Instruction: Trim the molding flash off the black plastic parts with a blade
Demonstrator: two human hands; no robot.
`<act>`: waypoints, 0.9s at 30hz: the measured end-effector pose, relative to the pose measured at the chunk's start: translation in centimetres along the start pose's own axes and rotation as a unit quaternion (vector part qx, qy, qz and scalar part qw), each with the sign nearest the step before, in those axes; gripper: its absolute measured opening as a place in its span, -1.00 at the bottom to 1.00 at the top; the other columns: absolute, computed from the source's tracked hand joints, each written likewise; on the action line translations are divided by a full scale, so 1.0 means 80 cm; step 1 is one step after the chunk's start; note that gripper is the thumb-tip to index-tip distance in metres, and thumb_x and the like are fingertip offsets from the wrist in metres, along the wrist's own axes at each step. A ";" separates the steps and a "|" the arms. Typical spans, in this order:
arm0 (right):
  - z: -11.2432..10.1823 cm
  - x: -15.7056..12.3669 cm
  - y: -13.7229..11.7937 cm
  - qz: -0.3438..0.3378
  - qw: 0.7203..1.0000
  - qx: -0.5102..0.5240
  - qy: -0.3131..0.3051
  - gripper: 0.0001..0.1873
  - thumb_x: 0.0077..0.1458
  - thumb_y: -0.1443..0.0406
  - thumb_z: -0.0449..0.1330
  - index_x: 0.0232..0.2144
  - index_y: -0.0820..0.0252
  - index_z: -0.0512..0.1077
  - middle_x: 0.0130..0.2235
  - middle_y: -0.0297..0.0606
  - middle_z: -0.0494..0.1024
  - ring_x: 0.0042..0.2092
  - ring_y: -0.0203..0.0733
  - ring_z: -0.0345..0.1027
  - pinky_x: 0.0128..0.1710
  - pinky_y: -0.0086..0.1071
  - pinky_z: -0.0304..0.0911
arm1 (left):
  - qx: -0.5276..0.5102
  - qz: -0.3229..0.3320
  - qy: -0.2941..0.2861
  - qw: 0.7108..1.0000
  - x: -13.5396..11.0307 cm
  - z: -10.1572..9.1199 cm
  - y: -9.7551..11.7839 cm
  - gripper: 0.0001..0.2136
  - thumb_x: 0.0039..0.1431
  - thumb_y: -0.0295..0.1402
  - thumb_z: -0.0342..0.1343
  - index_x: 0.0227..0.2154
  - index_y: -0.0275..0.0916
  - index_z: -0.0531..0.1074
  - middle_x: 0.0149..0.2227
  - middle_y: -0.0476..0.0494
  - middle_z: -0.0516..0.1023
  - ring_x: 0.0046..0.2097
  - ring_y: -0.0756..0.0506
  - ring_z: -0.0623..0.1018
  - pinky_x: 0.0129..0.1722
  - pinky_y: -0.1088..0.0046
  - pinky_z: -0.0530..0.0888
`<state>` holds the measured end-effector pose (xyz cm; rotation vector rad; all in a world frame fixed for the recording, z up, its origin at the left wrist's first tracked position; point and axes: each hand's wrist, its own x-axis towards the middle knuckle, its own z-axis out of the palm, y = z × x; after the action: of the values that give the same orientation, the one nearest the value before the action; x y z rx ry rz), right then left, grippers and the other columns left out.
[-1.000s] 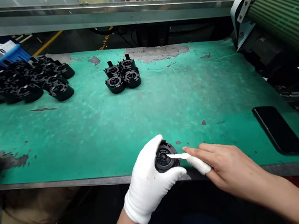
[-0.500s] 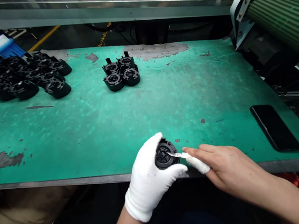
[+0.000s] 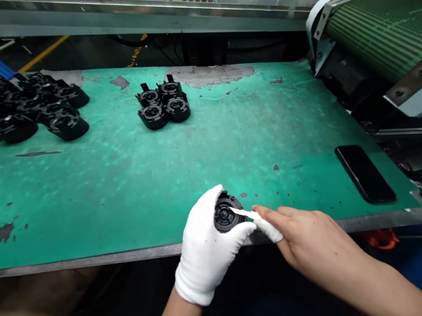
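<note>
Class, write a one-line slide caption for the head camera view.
White-gloved left hand holds a round black plastic part while the bare right hand works a small white blade against it.

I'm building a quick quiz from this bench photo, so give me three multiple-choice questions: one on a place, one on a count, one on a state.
1. Where does the phone lie?
A. right side of the green table
B. beside the far left pile
C. on the belt

2. How many black parts form the small cluster at the table's middle back?
A. two
B. four
C. seven

3. The left hand is
A. bare and flat
B. gloved, gripping a round black part
C. gloved, empty

Answers: 1 A, phone near the right edge; 2 B, four parts touching; 3 B, white glove wraps the part.
</note>
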<state>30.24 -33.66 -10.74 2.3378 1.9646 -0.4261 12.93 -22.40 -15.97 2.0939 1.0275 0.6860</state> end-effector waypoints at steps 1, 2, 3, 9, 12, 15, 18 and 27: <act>0.001 -0.002 -0.004 0.007 1.000 -0.002 0.005 -0.36 0.15 0.42 0.03 0.27 0.00 0.35 -0.28 -0.21 0.61 -0.35 -0.04 0.53 -0.41 -0.29 0.38 | 0.006 0.007 0.007 1.000 0.000 0.001 -0.001 -0.29 0.10 -0.01 0.31 0.24 -0.14 0.21 0.18 -0.22 0.44 0.22 -0.23 0.46 0.27 0.09 0.43; 0.001 -0.003 -0.007 0.012 1.000 -0.001 0.009 -0.35 0.15 0.43 0.03 0.28 0.02 0.34 -0.28 -0.20 0.62 -0.34 -0.03 0.54 -0.40 -0.27 0.40 | 0.012 0.014 0.015 1.000 -0.001 0.002 -0.001 -0.28 0.10 0.00 0.31 0.24 -0.15 0.21 0.18 -0.22 0.45 0.22 -0.23 0.46 0.27 0.09 0.43; 0.002 -0.005 -0.009 0.016 1.000 0.004 0.010 -0.34 0.15 0.44 0.01 0.29 0.06 0.33 -0.26 -0.17 0.63 -0.32 -0.01 0.55 -0.38 -0.24 0.42 | 0.018 0.021 0.023 0.999 -0.002 0.004 -0.002 -0.28 0.10 0.01 0.31 0.24 -0.16 0.21 0.17 -0.23 0.45 0.21 -0.23 0.47 0.27 0.10 0.43; 0.003 -0.012 0.010 -0.003 0.989 0.142 0.028 -0.45 0.27 0.37 -0.04 0.27 0.06 0.34 0.07 -0.15 0.58 0.01 0.04 0.53 -0.02 -0.04 0.47 | 0.028 0.044 0.046 0.998 -0.002 0.006 -0.004 -0.27 0.06 0.00 0.33 0.21 -0.21 0.25 0.16 -0.26 0.47 0.19 -0.24 0.49 0.26 0.11 0.45; -0.002 -0.009 0.034 -0.025 0.977 0.208 0.041 -0.52 0.32 0.32 -0.04 0.22 0.02 0.38 0.20 -0.27 0.50 0.18 -0.08 0.41 0.17 -0.12 0.35 | 0.021 0.061 0.003 0.998 0.014 -0.004 -0.005 -0.25 -0.01 -0.02 0.38 0.20 -0.21 0.29 0.18 -0.25 0.46 0.19 -0.25 0.49 0.28 0.11 0.43; -0.007 0.002 0.051 -0.064 0.972 0.227 0.018 -0.53 0.31 0.34 -0.03 0.19 0.02 0.41 0.19 -0.33 0.51 0.19 -0.12 0.40 0.19 -0.15 0.33 | 0.005 0.079 -0.115 0.990 0.039 -0.022 -0.006 -0.23 -0.07 -0.06 0.43 0.20 -0.14 0.31 0.19 -0.15 0.47 0.20 -0.22 0.49 0.29 0.16 0.43; -0.007 0.014 0.058 -0.099 0.971 0.217 0.006 -0.53 0.32 0.34 -0.04 0.19 0.02 0.42 0.17 -0.32 0.53 0.15 -0.10 0.44 0.11 -0.14 0.37 | 0.000 0.100 -0.177 0.979 0.052 -0.039 -0.003 -0.19 -0.06 -0.08 0.44 0.25 -0.09 0.26 0.29 -0.14 0.35 0.31 -0.23 0.37 0.37 0.15 0.33; 0.001 0.042 0.056 -0.153 0.975 0.160 -0.024 -0.55 0.38 0.25 -0.10 0.18 0.07 0.42 -0.04 -0.17 0.62 -0.10 0.02 0.54 -0.19 -0.11 0.43 | -0.065 -0.091 -0.068 0.991 0.014 -0.008 0.015 0.00 -0.13 -0.08 0.48 0.33 -0.06 0.05 0.34 -0.17 0.24 0.34 -0.23 0.31 0.37 0.09 0.32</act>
<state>35.10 -31.30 -12.25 2.1581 2.3950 -0.8711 13.65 -21.78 -14.47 1.8812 1.0527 0.4981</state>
